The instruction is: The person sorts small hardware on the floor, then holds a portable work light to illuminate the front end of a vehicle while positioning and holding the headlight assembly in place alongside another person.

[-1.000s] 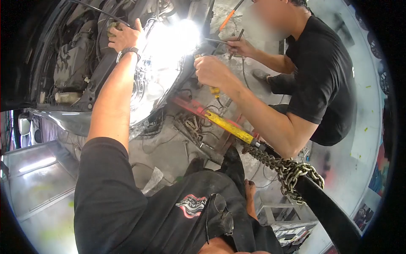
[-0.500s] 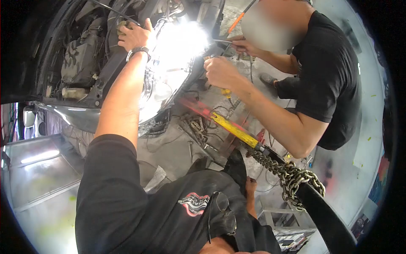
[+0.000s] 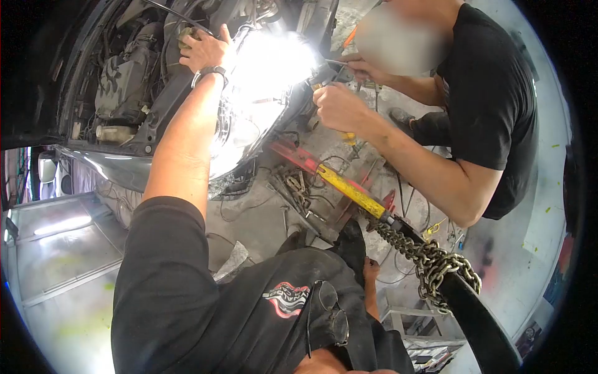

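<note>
My left hand (image 3: pixel 207 52), with a dark band at the wrist, reaches over the top edge of a brightly lit headlight (image 3: pixel 249 134) at the front corner of a car. Its fingers are spread, and the fingertips are close to a rounded yellowish part (image 3: pixel 186 35) in the engine bay; contact is unclear. My right hand (image 3: pixel 371 270) hangs low beside my leg, its fingers too small and partly hidden to read. Across from me, a co-worker's near hand (image 3: pixel 342 107) grips a tool beside the headlight. The co-worker's far hand (image 3: pixel 364 67) holds a thin rod pointing at the headlight.
A red and yellow pulling arm (image 3: pixel 352 190) runs diagonally between me and the co-worker. A heavy chain (image 3: pixel 442 268) wraps its black post (image 3: pixel 479 318). Clamps and tools (image 3: pixel 299 193) lie on the floor. The open engine bay (image 3: pixel 124 81) is at upper left.
The co-worker's near hand has shifted slightly away from the headlight, and their body leans a little to the right. My left hand stays in place on the car; the view has shifted slightly.
</note>
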Motion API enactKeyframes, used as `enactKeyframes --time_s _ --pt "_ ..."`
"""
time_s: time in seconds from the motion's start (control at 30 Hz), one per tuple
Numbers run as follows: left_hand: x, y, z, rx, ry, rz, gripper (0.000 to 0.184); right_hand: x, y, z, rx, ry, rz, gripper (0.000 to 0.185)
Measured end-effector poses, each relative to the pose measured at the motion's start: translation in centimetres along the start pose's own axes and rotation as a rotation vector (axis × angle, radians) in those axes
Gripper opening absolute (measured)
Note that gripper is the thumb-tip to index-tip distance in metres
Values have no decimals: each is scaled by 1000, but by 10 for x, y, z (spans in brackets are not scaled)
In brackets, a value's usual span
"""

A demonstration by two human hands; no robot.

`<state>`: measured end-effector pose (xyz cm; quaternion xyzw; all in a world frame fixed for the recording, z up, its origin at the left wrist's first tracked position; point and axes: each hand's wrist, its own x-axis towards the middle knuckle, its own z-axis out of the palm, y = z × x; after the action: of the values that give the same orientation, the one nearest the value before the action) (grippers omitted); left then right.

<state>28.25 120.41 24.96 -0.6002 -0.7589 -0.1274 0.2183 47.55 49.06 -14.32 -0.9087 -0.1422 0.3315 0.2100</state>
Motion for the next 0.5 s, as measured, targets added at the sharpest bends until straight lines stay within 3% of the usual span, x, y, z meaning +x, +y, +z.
enactKeyframes --time_s 0.27,0.4,0.47,0.5 --pt "1 0 4 19 43 4 77 -2 -31 -8 -48 -54 -94 46" --pt "0 2 5 38 48 -6 77 7 -127 -31 -4 -84 -320 38" --pt "0 3 3 49 30 -3 78 1 -232 -64 244 0 -556 37" --pt "0 3 2 56 17 -3 78 3 -269 -75 217 65 -636 37"
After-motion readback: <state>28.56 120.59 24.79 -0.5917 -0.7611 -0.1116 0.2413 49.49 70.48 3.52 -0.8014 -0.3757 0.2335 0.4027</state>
